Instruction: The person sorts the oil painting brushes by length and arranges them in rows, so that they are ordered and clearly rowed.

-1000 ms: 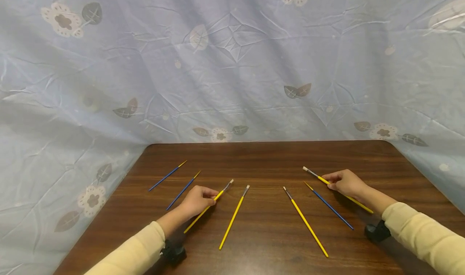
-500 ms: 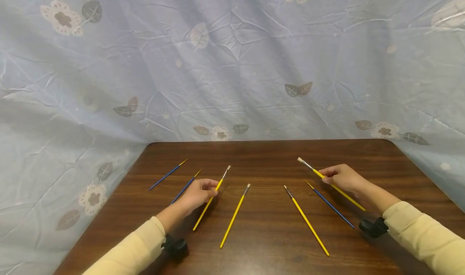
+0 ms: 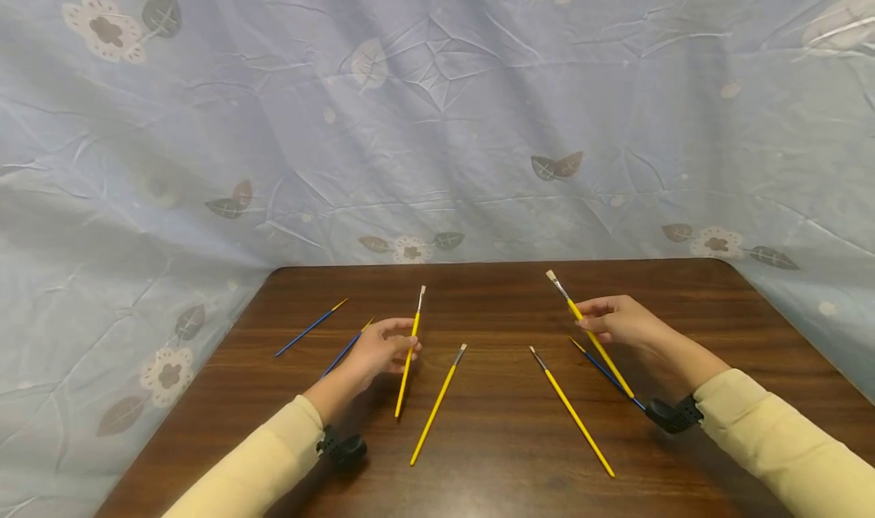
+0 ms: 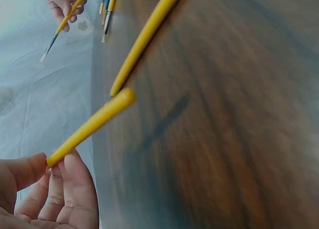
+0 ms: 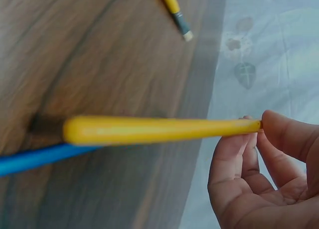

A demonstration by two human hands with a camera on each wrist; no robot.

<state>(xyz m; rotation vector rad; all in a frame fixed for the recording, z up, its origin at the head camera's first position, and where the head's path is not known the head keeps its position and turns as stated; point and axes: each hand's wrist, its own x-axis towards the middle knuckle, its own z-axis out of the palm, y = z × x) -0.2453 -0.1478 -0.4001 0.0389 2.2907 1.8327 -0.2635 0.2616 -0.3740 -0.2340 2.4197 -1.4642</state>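
One resting yellow flat brush (image 3: 436,409) lies left of the middle and a second resting yellow flat brush (image 3: 579,421) right of it, both near the person on the dark wood-grain surface (image 3: 492,305), bristle ends leaning inward. Just beyond the second, a lone blue fine-tipped brush (image 3: 598,365) lies partly hidden under a held handle (whether the two touch, I cannot tell). The left hand (image 3: 378,351) pinches the left held yellow brush (image 3: 405,381) between thumb and fingers, the remaining fingers loosely bent; that brush is tilted, bristles up, its shadow falling apart from it in the left wrist view. The right hand (image 3: 618,319) pinches the right held yellow brush (image 3: 608,360) likewise, bristles up and leaning inward. The step in hand looks like holding one brush per hand above the surface; in my judgement the next move calls for a steady pinch on these thin handles and enough height for their ends to clear the brushes lying close by. Farther off at left, an inner blue fine-tipped brush (image 3: 341,356) runs partly behind the left hand, and an outer blue fine-tipped brush (image 3: 304,333) lies beyond it. A patterned cloth (image 3: 437,161) hangs behind everything.
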